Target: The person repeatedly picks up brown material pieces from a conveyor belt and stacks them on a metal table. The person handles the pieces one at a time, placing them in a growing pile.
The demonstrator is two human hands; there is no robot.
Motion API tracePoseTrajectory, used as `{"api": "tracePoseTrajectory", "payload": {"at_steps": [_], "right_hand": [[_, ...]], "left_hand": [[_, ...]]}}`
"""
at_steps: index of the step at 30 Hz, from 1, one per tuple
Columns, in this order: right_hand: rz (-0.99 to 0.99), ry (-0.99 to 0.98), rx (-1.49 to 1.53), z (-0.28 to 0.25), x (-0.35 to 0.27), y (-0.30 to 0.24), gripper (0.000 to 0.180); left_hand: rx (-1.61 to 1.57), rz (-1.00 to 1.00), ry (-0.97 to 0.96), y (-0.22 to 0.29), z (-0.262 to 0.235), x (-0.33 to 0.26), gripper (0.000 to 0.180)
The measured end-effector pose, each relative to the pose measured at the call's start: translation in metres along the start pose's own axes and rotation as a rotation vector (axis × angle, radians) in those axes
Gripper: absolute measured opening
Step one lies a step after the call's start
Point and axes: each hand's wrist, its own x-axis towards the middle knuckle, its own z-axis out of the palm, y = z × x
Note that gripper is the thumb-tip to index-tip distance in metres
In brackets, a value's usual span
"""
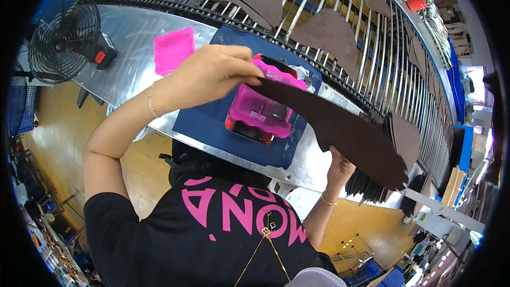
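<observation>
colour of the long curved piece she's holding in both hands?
Dark brown, plain, no pattern: the long curved piece shows best in the head view, held by left hand and right hand.

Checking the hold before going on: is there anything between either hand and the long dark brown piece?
Nothing visible. The left hand pinches one end of the dark brown piece directly, and the right hand touches its lower edge from beneath.

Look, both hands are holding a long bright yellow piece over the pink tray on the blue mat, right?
Not quite. The long piece is dark brown, not yellow. The head view shows the left hand and the right hand holding it over the pink tray on the blue mat.
</observation>
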Motion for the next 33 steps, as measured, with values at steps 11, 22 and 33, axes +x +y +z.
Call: {"api": "tracePoseTrajectory", "payload": {"at_steps": [11, 22, 33], "right_hand": [[0.176, -0.069, -0.359, -0.139, -0.001, -0.047, 0.016], [0.143, 0.208, 0.382, -0.019, 0.170, -0.059, 0.020], [0.636, -0.080, 0.699, 0.146, 0.266, 0.070, 0.027]], "left_hand": [[-0.006, 0.413, -0.075, 0.027, 0.058, 0.079, 0.003], [0.262, 0.250, 0.364, 0.030, -0.069, 0.159, 0.054], [0.271, -0.426, 0.582, -0.039, -0.095, -0.042, 0.060]]}}
